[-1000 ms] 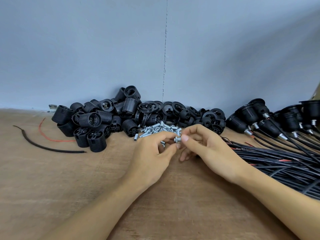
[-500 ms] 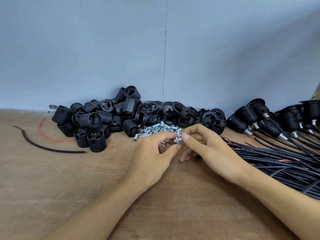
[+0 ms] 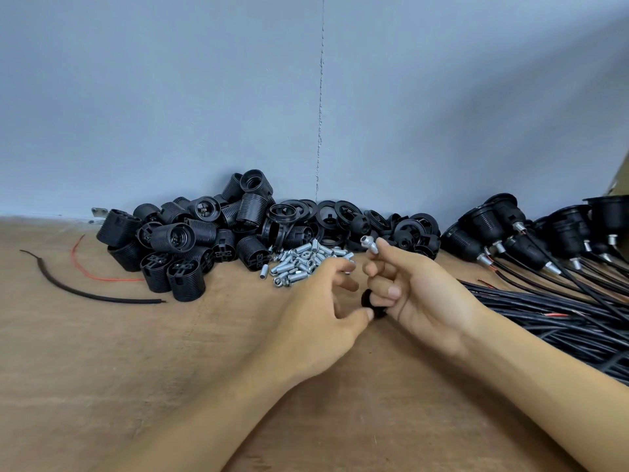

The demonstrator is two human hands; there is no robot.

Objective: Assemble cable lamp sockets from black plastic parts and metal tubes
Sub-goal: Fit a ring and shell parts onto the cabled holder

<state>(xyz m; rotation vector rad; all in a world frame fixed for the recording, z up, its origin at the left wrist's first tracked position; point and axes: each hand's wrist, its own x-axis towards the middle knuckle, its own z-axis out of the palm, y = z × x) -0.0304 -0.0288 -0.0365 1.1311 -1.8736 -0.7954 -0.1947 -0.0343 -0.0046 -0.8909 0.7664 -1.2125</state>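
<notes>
Two parts ride in the right hand (image 3: 408,287): a metal tube (image 3: 369,244), tilted, pinched between thumb and forefinger, and a small black plastic part (image 3: 371,306) tucked under its curled lower fingers. The left hand (image 3: 316,308) sits just beside it, fingers loosely curled on nothing I can see, thumb tip at the black part. The likely slip is that, with both pieces in one hand, the tube rolls out of the pinch (it looks small and smooth) into the pile of metal tubes (image 3: 303,264) just behind. The black part could also drop during a handover. Bare worktop (image 3: 136,369) lies open toward the person. The cable bundle (image 3: 561,318) crowds the right and the black socket shells (image 3: 177,247) the back left.
</notes>
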